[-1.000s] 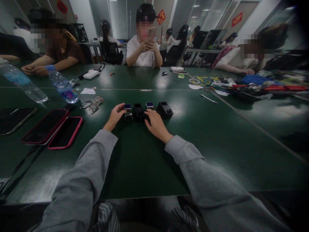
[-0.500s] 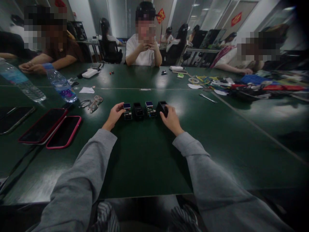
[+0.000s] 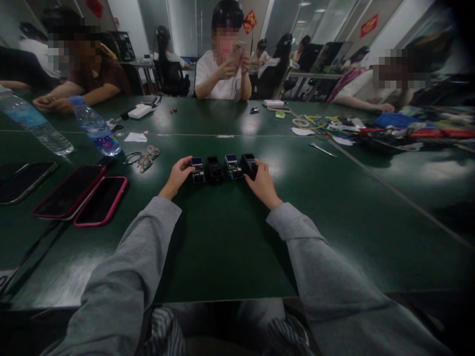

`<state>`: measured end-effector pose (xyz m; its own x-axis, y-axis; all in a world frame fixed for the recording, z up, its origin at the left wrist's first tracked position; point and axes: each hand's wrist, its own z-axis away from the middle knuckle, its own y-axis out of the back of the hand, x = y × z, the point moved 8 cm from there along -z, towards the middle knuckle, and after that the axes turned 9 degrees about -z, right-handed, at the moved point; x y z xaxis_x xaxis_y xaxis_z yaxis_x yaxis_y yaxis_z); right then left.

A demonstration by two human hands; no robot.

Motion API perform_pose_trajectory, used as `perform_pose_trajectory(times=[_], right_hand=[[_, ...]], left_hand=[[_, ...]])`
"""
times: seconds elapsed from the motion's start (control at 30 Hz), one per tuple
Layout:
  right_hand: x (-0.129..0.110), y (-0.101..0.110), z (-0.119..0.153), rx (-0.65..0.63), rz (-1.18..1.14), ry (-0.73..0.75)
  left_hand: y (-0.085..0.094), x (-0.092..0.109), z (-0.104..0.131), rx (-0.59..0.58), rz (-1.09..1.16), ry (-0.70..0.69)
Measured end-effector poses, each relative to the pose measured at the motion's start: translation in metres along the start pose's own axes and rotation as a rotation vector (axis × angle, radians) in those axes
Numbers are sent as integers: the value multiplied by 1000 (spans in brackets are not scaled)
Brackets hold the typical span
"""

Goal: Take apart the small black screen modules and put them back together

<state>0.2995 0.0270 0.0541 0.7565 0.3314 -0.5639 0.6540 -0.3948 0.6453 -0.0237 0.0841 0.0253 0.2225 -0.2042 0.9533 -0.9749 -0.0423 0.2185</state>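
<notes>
Several small devices stand in a row on the dark green table (image 3: 222,232). My left hand (image 3: 178,175) is closed on the leftmost one, a circuit board with a small screen (image 3: 198,171), thumb and fingers at its left side. Beside that is a black case (image 3: 214,169), then a second circuit board with a screen (image 3: 233,167); neither of my hands holds these two. At the right end of the row my right hand (image 3: 264,183) grips another black case (image 3: 248,164) by its right side and near edge.
Phones (image 3: 102,201), water bottles (image 3: 94,128) and glasses (image 3: 148,158) lie or stand to the left. A wrench (image 3: 322,150) and piled cables (image 3: 319,122) are at the right. Across the table sits a person (image 3: 222,74); others sit at both sides.
My right thumb has shifted slightly left along the near edge of the right black case. The person opposite has raised one hand beside a small object. The whole view has shifted slightly.
</notes>
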Motion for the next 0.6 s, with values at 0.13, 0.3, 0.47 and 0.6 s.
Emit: perform_pose_trajectory(times=[0.13,0.3,0.47,0.6], right_hand=[[3,4,0,24,-16,-19],[3,3,-1,11,-10,-8],[10,9,-5,94,-101,-43],[24,16,-9,170,-162,-147]], left_hand=[[0,0,1,-9,-8,12],[0,-2,-1,-7,1,-1],[-2,3,-1,-5,42,-15],[-3,8,3,-2,26,3]])
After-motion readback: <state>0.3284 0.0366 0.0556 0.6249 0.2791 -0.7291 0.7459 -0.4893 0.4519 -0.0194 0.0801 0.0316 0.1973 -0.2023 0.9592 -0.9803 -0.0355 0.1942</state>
